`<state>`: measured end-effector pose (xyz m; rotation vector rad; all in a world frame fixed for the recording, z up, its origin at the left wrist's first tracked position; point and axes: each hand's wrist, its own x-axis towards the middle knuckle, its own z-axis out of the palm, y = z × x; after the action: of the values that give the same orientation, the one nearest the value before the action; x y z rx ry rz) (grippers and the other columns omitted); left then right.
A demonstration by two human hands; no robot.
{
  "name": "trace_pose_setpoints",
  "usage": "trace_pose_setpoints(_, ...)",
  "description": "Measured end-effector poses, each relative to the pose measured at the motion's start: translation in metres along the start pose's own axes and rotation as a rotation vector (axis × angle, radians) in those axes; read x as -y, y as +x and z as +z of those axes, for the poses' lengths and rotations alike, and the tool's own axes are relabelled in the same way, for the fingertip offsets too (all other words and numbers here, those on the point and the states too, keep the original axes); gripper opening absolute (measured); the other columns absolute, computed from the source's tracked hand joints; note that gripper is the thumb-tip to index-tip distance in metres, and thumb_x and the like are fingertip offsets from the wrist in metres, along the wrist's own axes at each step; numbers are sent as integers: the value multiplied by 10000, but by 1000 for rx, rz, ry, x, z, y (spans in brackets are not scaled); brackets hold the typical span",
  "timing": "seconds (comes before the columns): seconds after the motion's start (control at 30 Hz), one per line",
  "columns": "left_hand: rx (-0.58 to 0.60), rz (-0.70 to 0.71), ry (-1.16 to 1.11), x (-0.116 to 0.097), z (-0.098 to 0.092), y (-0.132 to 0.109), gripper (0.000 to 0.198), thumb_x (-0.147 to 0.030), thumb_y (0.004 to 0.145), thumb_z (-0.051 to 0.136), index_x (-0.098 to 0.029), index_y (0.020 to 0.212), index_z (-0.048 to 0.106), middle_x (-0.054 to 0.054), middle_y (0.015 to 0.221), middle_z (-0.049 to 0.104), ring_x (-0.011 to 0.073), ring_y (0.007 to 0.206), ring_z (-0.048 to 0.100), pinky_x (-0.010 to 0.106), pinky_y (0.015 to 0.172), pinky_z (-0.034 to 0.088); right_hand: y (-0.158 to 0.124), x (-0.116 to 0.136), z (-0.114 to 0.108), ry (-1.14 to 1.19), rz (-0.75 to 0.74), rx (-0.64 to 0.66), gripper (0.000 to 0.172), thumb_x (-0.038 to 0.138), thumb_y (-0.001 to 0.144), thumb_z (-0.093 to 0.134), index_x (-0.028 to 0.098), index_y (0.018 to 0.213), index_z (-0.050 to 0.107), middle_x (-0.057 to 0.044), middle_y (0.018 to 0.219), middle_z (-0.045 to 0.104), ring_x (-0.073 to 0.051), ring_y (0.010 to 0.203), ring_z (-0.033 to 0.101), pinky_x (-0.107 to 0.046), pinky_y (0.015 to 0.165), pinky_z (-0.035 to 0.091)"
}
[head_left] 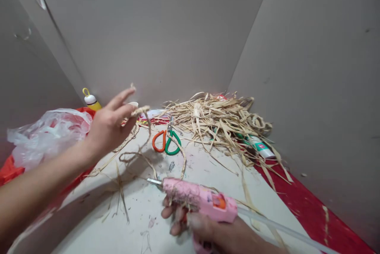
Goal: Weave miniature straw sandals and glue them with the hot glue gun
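Observation:
My right hand [204, 226] is wrapped around a pink hot glue gun [190, 194], whose metal nozzle points left and whose clear glue stick trails out behind. Dried strands cling to its barrel. Raised at the left, my left hand [111, 121] pinches a twisted straw cord [148, 121] between thumb and fingers, with the index finger stretched out. From there the cord hangs in a loose loop to the white table [166, 222]. Beyond the glue gun lie scissors [166, 142] with one orange and one green handle.
Dried straw strips [213, 119] heap up at the back right, partly over a white and green bottle or tube [261, 147]. A clear plastic bag [50, 131] and a yellow bottle [92, 100] stand at the left. Grey walls [160, 36] close in the table; red cloth [308, 206] shows at its edge.

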<state>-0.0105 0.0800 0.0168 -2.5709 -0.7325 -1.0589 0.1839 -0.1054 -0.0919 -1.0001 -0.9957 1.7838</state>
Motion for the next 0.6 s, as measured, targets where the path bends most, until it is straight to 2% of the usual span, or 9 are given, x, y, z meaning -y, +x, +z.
trace_pose_setpoints(0.07, 31, 33, 197, 3, -14, 33, 126, -200, 871, 534, -181, 868, 658, 128, 1322, 586, 271, 1053, 646, 349, 790, 507, -1, 13, -8, 56, -153, -67, 496, 537, 727, 750, 248, 1121, 668, -78, 1003, 684, -185, 791, 645, -172, 464, 373)
trace_pose_setpoints(0.17, 388, -40, 433, -2, -19, 72, 161, -81, 820, 529, -163, 788, 664, 130, 1044, 681, 298, 967, 658, 392, 792, 469, -8, 36, -18, 66, -337, -276, 366, 521, 757, 734, 214, 954, 710, -63, 925, 678, -172, 747, 638, -217, 526, 456)
trace_pose_setpoints(0.2, 450, -63, 449, -6, -16, 80, 165, -24, 765, 564, -145, 696, 653, 127, 885, 691, 316, 920, 665, 409, 786, 461, -12, 42, -19, 55, -373, -325, 338, 514, 767, 727, 207, 909, 714, -58, 897, 672, -170, 738, 633, -230, 554, 478)
trace_pose_setpoints(0.27, 573, -154, 474, -13, -8, 89, 255, 26, 709, 599, -130, 510, 571, 114, 677, 642, 360, 908, 659, 447, 809, 434, -19, 48, -17, 14, -395, -369, 331, 502, 788, 711, 214, 951, 714, -54, 871, 668, -170, 723, 630, -236, 563, 493)
trace_pose_setpoints(0.33, 644, -189, 442, -19, -4, 96, 290, 42, 690, 607, -132, 468, 539, 94, 635, 610, 375, 953, 644, 454, 846, 407, -23, 45, -9, -44, -334, -302, 402, 491, 815, 683, 253, 1138, 673, -61, 907, 684, -174, 723, 637, -214, 503, 472)
trace_pose_setpoints(0.4, 596, -167, 439, -22, -7, 108, 239, 26, 704, 588, -132, 524, 586, 64, 656, 597, 360, 1000, 627, 446, 877, 391, -21, 34, 4, -162, -273, -104, 512, 499, 822, 666, 295, 1287, 596, -69, 999, 699, -179, 759, 655, -204, 497, 473)
trace_pose_setpoints(0.47, 485, -148, 466, -25, -19, 128, 174, 0, 713, 572, -135, 642, 656, 37, 699, 595, 343, 1024, 620, 445, 894, 392, -12, 22, 20, -317, -330, 137, 552, 530, 786, 679, 292, 1280, 620, -64, 1095, 695, -203, 861, 675, -272, 679, 539)
trace_pose_setpoints(0.53, 376, -144, 478, -28, -38, 153, 156, -41, 713, 586, -132, 766, 701, 42, 762, 625, 337, 1001, 637, 430, 877, 420, 4, 16, 37, -406, -374, 237, 529, 538, 712, 736, 265, 1163, 709, -49, 1115, 705, -253, 984, 668, -333, 839, 526)
trace_pose_setpoints(0.6, 234, -133, 468, -34, -61, 177, 178, -83, 729, 583, -113, 840, 719, 66, 832, 667, 325, 995, 650, 401, 857, 440, 25, 20, 50, -623, -451, 359, 531, 554, 754, 682, 297, 1219, 676, -10, 1203, 685, -260, 1116, 621, -332, 921, 493)
